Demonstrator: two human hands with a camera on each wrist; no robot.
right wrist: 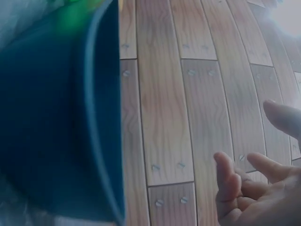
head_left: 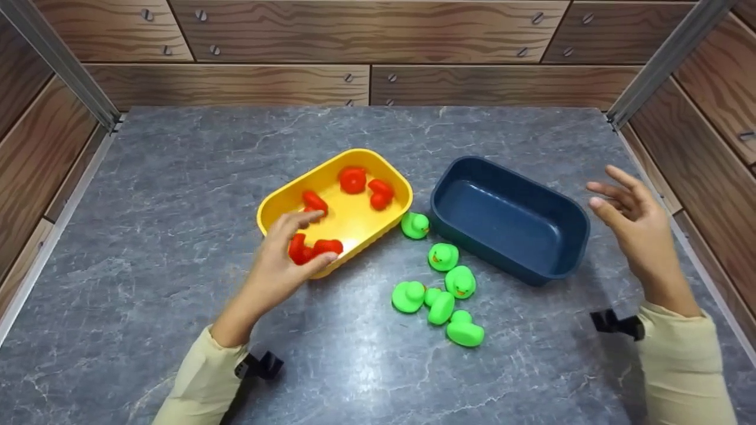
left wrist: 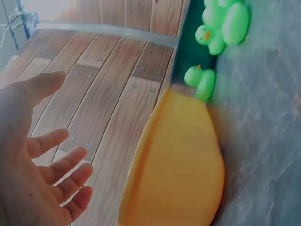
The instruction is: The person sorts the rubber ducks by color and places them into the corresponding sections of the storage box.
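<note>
Left hand (head_left: pixel 277 254), fingers released, over yellow tub (head_left: pixel 348 221) with red toys (head_left: pixel 353 180) inside, right hand (head_left: pixel 641 236) likewise empty beside navy tub (head_left: pixel 502 221); green ducks (head_left: pixel 460 282) crowd together on desk (head_left: pixel 177 195), so a careless sweep could scatter them.

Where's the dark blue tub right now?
In the head view, the dark blue tub sits right of centre on the grey table, between the yellow tub and the right hand.

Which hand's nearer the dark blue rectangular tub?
Right. The right hand is just off the right end of the dark blue rectangular tub; the left hand is farther left, at the yellow rectangular tub.
</note>
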